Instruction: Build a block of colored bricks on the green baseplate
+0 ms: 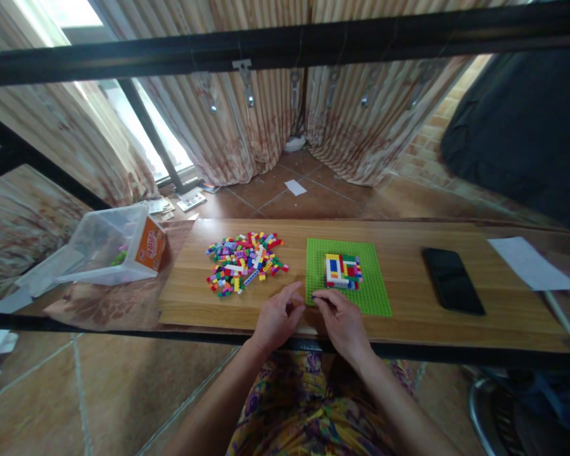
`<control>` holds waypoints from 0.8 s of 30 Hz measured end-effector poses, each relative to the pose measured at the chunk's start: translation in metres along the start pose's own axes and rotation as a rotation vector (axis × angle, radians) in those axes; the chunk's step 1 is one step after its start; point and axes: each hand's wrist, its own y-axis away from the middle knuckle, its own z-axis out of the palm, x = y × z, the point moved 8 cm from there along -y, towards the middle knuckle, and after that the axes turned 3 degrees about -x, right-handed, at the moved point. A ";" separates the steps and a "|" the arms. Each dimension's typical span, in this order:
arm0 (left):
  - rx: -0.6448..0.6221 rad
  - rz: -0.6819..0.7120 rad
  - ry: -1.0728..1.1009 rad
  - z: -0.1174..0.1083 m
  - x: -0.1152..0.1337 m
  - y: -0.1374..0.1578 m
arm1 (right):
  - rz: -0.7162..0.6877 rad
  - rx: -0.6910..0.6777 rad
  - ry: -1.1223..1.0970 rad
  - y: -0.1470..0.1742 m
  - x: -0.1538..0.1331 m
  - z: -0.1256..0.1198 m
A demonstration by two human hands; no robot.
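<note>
On the green baseplate (370, 291) stands a low rectangular build of toy bricks (343, 271), in white, yellow, blue, red and green. My right hand (342, 320) is over the baseplate's near left corner, thumb and index finger pinched on a small dark piece (315, 296), probably a brick; its exact shape is too small to tell. Beside it, just off the plate's left edge, my left hand (278, 316) has thumb and index finger apart with nothing seen between them. A spread-out pile of loose toy bricks (247, 259) in many colours lies left of the plate.
A clear plastic box (109, 244) with an orange label lies at the left. Right of the plate are a black phone (453, 280) and a white paper sheet (534, 261). Dark metal bars (285, 50) cross above and along the front edge of the wooden board (408, 329).
</note>
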 end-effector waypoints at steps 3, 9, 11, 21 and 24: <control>0.009 0.016 -0.042 0.000 0.001 0.000 | 0.027 0.161 0.048 -0.001 0.017 -0.037; 0.014 0.026 -0.093 0.000 0.003 -0.001 | 0.070 0.314 0.174 -0.010 0.048 -0.082; 0.017 0.026 -0.102 0.000 0.004 -0.001 | 0.068 0.306 0.184 -0.014 0.052 -0.081; 0.033 0.068 -0.130 -0.002 0.007 -0.001 | 0.110 0.317 0.070 -0.021 0.065 -0.077; 0.039 0.084 -0.138 -0.001 0.008 -0.001 | 0.154 0.336 0.033 -0.022 0.071 -0.079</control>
